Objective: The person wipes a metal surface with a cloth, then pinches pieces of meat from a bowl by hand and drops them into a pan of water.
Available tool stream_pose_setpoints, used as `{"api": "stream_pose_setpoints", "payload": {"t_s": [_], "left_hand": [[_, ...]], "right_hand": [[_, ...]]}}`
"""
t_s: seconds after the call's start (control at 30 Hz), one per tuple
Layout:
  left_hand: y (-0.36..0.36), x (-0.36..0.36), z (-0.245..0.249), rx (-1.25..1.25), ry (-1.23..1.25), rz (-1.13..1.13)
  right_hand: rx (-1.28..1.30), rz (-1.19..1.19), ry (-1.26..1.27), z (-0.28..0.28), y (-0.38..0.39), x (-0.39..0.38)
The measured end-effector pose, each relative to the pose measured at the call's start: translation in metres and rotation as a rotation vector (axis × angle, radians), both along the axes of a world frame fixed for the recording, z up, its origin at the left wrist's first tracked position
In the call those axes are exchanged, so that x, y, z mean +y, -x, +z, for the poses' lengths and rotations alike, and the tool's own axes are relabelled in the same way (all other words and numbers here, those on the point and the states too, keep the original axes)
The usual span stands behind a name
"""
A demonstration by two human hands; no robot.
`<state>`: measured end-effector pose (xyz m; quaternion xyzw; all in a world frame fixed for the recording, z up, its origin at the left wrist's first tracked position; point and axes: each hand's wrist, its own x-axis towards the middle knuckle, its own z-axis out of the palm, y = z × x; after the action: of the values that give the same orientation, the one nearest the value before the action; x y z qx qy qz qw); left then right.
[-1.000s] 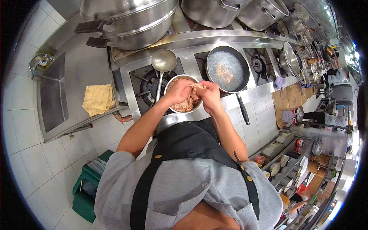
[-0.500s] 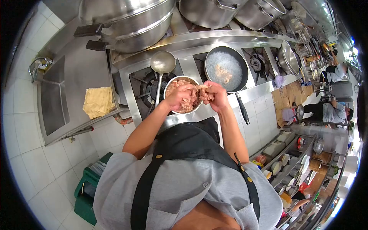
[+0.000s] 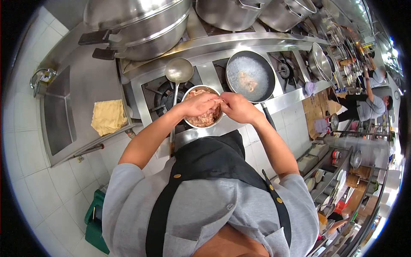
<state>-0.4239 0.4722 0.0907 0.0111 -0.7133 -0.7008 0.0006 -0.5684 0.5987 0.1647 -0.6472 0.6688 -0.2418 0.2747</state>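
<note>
A round metal bowl (image 3: 217, 119) stands at the front of the stove, filled with pieces of raw meat (image 3: 206, 120). Over its left side my left hand (image 3: 200, 105) is closed on some of the meat. My right hand (image 3: 238, 108) is at the bowl's right rim, its fingers pinched against a piece of meat and meeting those of the left; its palm side is hidden. Behind and to the right, a black frying pan (image 3: 270, 91) holds cloudy, bubbling liquid with a clump of pale meat (image 3: 247, 82) in it. A ladle (image 3: 179, 70) lies left of the bowl.
A large steamer pot (image 3: 141, 36) with black handles stands at the back left, and more steel pots (image 3: 229, 15) line the back. Left are a sink (image 3: 60, 113) and a folded yellow cloth (image 3: 108, 116). Two people (image 3: 371, 107) work far right, near shelves of dishes (image 3: 332, 188).
My hands have drawn closer together over the bowl, and my right hand has turned so its back faces up. My elbows have spread outward. A distant person has raised an arm.
</note>
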Motion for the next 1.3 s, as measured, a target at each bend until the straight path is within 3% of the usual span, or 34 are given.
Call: {"api": "stream_pose_setpoints", "payload": {"t_s": [0.07,0.17,0.2,0.3,0.33,0.53,0.63,0.73,0.87,0.97,1.0,1.1,1.2,1.3], "left_hand": [[-0.003,0.001,0.0,-0.001,0.013,0.008],[-0.013,0.012,0.006,-0.112,-0.491,0.011],[-0.014,0.014,0.002,-0.049,-0.491,0.038],[-0.016,0.035,0.017,0.001,-0.62,0.276],[-0.018,0.036,0.018,-0.012,-0.724,0.235],[-0.019,0.04,0.031,-0.113,-0.992,0.17],[-0.015,0.038,0.048,-0.223,-0.991,0.235],[-0.004,0.03,0.026,-0.052,-1.023,0.142],[0.001,0.032,0.018,-0.065,-1.005,0.255],[-0.004,0.041,0.009,-0.151,-1.164,0.437],[-0.008,0.041,-0.002,-0.14,-1.206,0.417],[-0.026,0.04,-0.039,-0.121,-1.321,0.444],[-0.045,0.036,-0.05,-0.106,-1.407,0.529],[-0.05,0.036,-0.04,-0.079,-1.341,0.638]], "right_hand": [[0.038,0.044,0.063,-0.003,-0.002,0.0],[0.073,0.031,0.096,-0.015,-0.007,0.0],[0.044,0.03,0.214,-0.015,-0.009,0.0],[-0.169,-0.12,0.14,-0.004,-0.018,0.002],[-0.243,-0.176,0.2,-0.015,-0.02,0.002],[-1.036,-0.566,-0.14,-0.03,-0.03,0.001],[-1.416,-0.683,-0.117,-0.03,-0.032,0.0],[-1.666,-0.797,-0.013,-0.03,-0.029,-0.004],[-1.593,-0.671,0.14,-0.064,-0.016,-0.002],[-1.7,-0.824,0.198,-0.051,-0.014,0.0],[-1.614,-0.829,0.186,-0.056,-0.01,0.002],[-1.667,-0.907,0.285,-0.038,-0.003,0.001],[-1.654,-0.789,0.287,-0.032,0.016,0.01],[-1.568,-0.69,0.358,-0.029,0.024,0.013]]}}
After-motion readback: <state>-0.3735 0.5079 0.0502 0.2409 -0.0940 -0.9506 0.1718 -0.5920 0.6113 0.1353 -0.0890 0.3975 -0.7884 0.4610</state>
